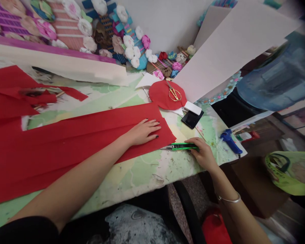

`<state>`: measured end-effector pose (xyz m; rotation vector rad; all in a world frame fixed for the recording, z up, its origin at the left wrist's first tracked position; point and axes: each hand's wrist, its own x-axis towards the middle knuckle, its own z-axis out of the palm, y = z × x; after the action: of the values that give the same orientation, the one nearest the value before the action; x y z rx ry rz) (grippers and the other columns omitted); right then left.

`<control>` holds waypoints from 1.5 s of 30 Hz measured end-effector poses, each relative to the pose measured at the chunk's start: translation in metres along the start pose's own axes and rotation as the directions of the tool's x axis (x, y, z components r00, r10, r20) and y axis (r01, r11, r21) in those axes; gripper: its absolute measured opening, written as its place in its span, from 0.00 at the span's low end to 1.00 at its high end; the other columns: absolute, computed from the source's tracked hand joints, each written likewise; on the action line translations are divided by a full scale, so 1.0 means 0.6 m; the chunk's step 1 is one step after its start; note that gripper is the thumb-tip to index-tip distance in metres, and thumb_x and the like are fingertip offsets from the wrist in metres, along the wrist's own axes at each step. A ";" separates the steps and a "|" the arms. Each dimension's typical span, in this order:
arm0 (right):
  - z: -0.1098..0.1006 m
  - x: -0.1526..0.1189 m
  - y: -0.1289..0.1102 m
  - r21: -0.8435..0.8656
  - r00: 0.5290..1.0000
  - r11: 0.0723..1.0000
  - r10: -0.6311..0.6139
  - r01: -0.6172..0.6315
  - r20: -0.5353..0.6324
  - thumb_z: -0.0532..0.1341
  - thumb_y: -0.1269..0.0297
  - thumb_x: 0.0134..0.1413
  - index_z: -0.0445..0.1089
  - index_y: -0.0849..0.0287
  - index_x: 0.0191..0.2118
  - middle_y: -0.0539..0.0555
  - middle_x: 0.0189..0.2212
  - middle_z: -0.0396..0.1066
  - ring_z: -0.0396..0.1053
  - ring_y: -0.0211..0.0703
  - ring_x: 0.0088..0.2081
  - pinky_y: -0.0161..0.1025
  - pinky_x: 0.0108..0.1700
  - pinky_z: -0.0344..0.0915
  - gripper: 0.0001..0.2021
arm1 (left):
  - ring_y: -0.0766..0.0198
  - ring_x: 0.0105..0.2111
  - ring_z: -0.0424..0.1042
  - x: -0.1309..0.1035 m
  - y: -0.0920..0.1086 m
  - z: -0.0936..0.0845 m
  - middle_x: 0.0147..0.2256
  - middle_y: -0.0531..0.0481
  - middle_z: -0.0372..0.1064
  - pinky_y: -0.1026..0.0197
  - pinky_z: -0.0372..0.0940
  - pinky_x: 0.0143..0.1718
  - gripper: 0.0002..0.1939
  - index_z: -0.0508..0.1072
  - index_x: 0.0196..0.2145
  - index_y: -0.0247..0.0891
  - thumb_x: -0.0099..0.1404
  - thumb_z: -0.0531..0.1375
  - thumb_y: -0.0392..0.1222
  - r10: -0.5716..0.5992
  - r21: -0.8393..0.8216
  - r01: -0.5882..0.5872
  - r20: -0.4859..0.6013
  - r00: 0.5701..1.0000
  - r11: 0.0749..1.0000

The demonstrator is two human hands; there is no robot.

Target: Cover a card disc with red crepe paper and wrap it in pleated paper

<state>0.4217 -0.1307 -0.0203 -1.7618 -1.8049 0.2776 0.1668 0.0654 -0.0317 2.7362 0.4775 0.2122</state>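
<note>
A long folded sheet of red paper or cloth (91, 135) stretches across the table from the left. My left hand (143, 132) lies flat on its right part, fingers spread, pressing on the surface. My right hand (202, 152) holds a green and black utility knife (183, 146) by its rear end. The knife's tip points left and meets the red sheet's near right corner. A red round piece (159, 93) sits beyond the sheet, with gold-handled scissors (175, 94) on top of it.
A black phone (192, 119) lies beside a white block (193, 108). At the table's right end rests a blue glue gun (230, 140). Crafts with paper flowers (130, 47) lean on the wall. Large white boards (226, 44) stand at the back right, near a blue water bottle (277, 81).
</note>
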 end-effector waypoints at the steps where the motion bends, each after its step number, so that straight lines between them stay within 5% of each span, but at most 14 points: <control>1: 0.001 0.003 -0.002 0.001 1.000 1.000 -0.005 0.005 0.003 0.57 0.77 0.50 0.70 0.53 0.44 0.55 0.41 0.69 0.66 0.51 0.45 0.52 0.49 0.63 0.17 | 0.57 0.66 0.47 0.000 0.001 -0.001 0.65 0.48 0.51 0.47 0.39 0.65 0.24 0.60 0.61 0.43 0.71 0.48 0.50 -0.001 -0.001 0.001 -0.001 1.000 1.000; 45: 0.031 0.030 -0.042 0.006 0.996 0.998 -0.063 0.062 0.068 0.57 0.77 0.51 0.70 0.53 0.45 0.56 0.41 0.69 0.64 0.51 0.45 0.50 0.48 0.62 0.17 | 0.58 0.65 0.47 0.001 0.009 -0.006 0.64 0.47 0.51 0.47 0.40 0.65 0.24 0.61 0.61 0.42 0.70 0.49 0.49 -0.013 -0.012 0.013 0.003 1.000 1.000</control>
<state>0.3915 -0.1110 -0.0167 -1.7087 -1.9027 0.3193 0.1683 0.0623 -0.0262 2.7202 0.4915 0.2073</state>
